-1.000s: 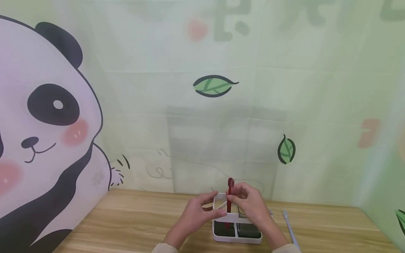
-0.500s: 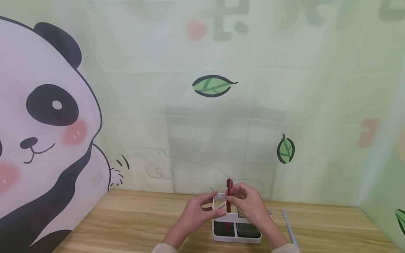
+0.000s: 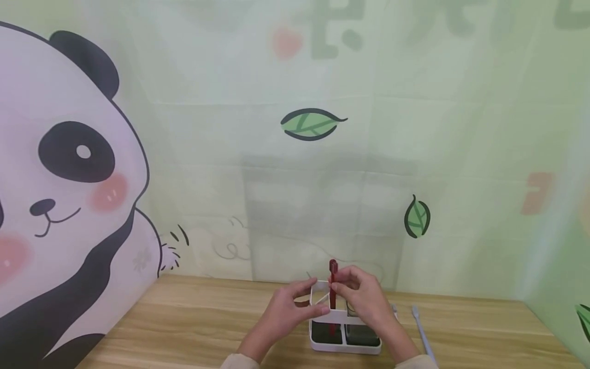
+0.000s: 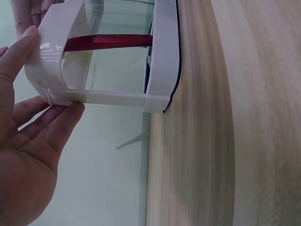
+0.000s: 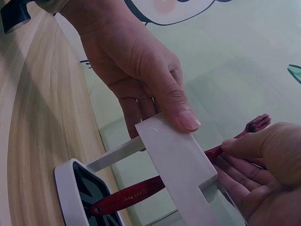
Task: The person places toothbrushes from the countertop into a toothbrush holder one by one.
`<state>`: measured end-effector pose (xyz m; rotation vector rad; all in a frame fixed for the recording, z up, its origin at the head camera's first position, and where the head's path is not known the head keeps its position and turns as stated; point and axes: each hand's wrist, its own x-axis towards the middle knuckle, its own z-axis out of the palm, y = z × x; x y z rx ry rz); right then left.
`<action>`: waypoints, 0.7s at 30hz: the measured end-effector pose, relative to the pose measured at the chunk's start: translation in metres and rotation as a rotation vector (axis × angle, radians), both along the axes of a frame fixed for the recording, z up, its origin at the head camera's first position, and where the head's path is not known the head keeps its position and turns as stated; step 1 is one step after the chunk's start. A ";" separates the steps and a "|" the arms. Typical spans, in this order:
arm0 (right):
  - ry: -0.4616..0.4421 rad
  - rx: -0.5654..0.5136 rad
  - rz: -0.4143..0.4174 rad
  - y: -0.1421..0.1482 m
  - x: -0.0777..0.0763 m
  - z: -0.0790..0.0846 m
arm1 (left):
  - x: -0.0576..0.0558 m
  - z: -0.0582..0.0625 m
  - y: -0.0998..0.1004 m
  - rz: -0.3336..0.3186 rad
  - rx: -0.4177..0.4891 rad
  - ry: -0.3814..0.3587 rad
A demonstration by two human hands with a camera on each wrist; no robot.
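Note:
A white toothbrush holder [image 3: 345, 350] with dark insets in its base stands on the table. My left hand [image 3: 287, 307] grips the left side of its upper frame, thumb on the front and fingers behind. Between thumb and fingers of my right hand [image 3: 361, 294] is the upper part of a red toothbrush [image 3: 333, 300], bristle head up. Its handle [image 5: 131, 194] passes down through the frame, and the lower end is right at the dark inset in the right wrist view. In the left wrist view the holder's base [image 4: 164, 52] rests on the wood.
A light blue toothbrush [image 3: 424, 335] lies on the wooden table [image 3: 198, 328] to the right of the holder. Close behind the table hangs a green printed backdrop [image 3: 207, 128] with a panda and leaves.
The red toothbrush has shifted slightly left at its head and turned a little, standing more upright. Both hands keep nearly the same place.

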<state>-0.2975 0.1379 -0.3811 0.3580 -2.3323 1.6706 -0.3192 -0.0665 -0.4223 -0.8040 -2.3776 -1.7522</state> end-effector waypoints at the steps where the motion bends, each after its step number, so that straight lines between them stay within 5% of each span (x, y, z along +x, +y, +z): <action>1: 0.003 0.001 -0.004 0.000 0.000 0.000 | 0.000 0.000 0.000 0.001 0.000 -0.002; 13: 0.031 -0.008 0.010 0.018 0.001 0.011 | -0.001 -0.001 0.001 0.008 0.004 -0.004; 21: 0.034 0.075 -0.061 0.041 0.003 0.019 | 0.000 -0.001 0.001 0.011 0.004 -0.006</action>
